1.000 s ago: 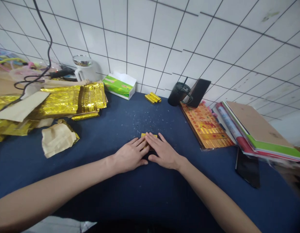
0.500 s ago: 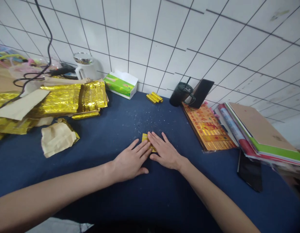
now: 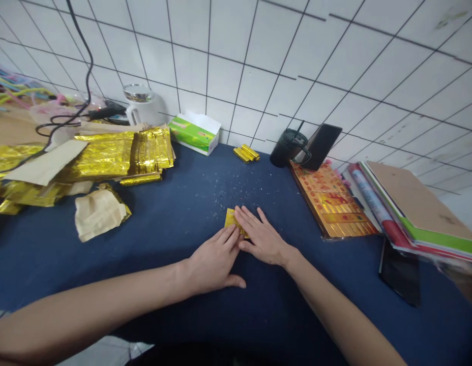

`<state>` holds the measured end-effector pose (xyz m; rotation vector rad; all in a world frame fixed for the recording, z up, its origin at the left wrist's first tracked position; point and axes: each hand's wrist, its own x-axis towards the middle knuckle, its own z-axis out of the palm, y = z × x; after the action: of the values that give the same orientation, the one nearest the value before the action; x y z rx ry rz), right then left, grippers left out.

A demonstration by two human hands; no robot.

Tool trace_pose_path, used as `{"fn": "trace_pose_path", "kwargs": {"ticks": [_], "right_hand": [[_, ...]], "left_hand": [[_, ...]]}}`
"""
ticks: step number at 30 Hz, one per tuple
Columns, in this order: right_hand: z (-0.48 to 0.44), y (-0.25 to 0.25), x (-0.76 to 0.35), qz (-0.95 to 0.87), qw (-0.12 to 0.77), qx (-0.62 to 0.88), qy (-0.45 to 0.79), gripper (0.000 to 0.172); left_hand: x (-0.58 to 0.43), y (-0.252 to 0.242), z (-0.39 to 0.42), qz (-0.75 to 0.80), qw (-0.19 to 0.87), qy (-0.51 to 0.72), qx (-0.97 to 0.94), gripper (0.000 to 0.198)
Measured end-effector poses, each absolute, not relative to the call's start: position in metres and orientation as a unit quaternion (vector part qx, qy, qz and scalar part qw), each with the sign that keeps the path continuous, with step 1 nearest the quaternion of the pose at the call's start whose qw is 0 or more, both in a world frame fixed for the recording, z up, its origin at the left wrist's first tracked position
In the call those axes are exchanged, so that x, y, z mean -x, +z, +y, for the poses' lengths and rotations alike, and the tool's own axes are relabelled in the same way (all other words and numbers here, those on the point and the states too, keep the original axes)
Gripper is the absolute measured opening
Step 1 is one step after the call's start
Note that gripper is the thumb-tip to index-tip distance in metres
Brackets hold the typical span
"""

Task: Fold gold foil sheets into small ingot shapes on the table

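Note:
A small piece of gold foil paper (image 3: pixel 230 217) lies flat on the dark blue table (image 3: pixel 175 218), partly hidden under my fingers. My right hand (image 3: pixel 261 235) rests on its right side, fingers stretched out and the thumb near its lower edge. My left hand (image 3: pixel 216 256) touches the lower part with its fingertips, its fingers extended and the thumb held apart below. Further back, near the wall, a few rolled gold foil pieces (image 3: pixel 246 153) lie together.
To the left is a heap of gold foil paper (image 3: pixel 106 152), with a crumpled beige-backed sheet (image 3: pixel 100 213) in front. A tissue pack (image 3: pixel 195 134), white mug (image 3: pixel 142 108) and dark cup (image 3: pixel 287 148) line the wall. Rightward are orange-gold printed packets (image 3: pixel 333 203), notebooks (image 3: pixel 419 203) and a black phone (image 3: pixel 400 272).
My left hand has slid toward me, its fingers drawn closer together and its thumb lower. More of the foil piece's left side shows. My right hand stays on the foil; the view has shifted slightly.

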<state>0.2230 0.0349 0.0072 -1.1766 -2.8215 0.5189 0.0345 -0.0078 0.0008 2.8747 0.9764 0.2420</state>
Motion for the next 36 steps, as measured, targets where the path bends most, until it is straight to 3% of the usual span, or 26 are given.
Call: {"fn": "trace_pose_path", "kwargs": {"ticks": [5, 9, 14, 19, 25, 30, 33, 36], "right_hand": [[0.042, 0.010, -0.238, -0.856, 0.140, 0.380, 0.322, 0.059], [0.038, 0.013, -0.238, -0.825, 0.201, 0.439, 0.293, 0.048], [0.030, 0.010, -0.225, -0.889, 0.094, 0.429, 0.131, 0.047], [0.032, 0.003, -0.224, -0.917, -0.003, 0.391, 0.077, 0.047], [0.036, 0.006, -0.230, -0.915, 0.002, 0.386, 0.117, 0.048], [0.033, 0.020, -0.215, -0.915, 0.048, 0.364, 0.168, 0.066], [0.032, 0.023, -0.202, -0.931, 0.024, 0.320, 0.174, 0.074], [0.040, 0.019, -0.200, -0.931, -0.001, 0.326, 0.163, 0.070]], "left_hand": [[-0.033, -0.003, -0.008, 0.317, 0.041, 0.091, -0.943, 0.090], [-0.033, -0.006, -0.008, 0.316, 0.038, 0.103, -0.942, 0.090], [-0.033, -0.004, -0.007, 0.316, 0.034, 0.091, -0.944, 0.091], [-0.033, -0.002, -0.008, 0.324, 0.033, 0.089, -0.941, 0.093], [-0.032, -0.007, -0.010, 0.316, 0.042, 0.091, -0.943, 0.089], [-0.033, -0.003, -0.009, 0.315, 0.057, 0.083, -0.944, 0.089], [-0.033, 0.003, -0.008, 0.312, 0.071, 0.092, -0.943, 0.088], [-0.033, 0.004, -0.008, 0.320, 0.084, 0.095, -0.939, 0.089]]}}
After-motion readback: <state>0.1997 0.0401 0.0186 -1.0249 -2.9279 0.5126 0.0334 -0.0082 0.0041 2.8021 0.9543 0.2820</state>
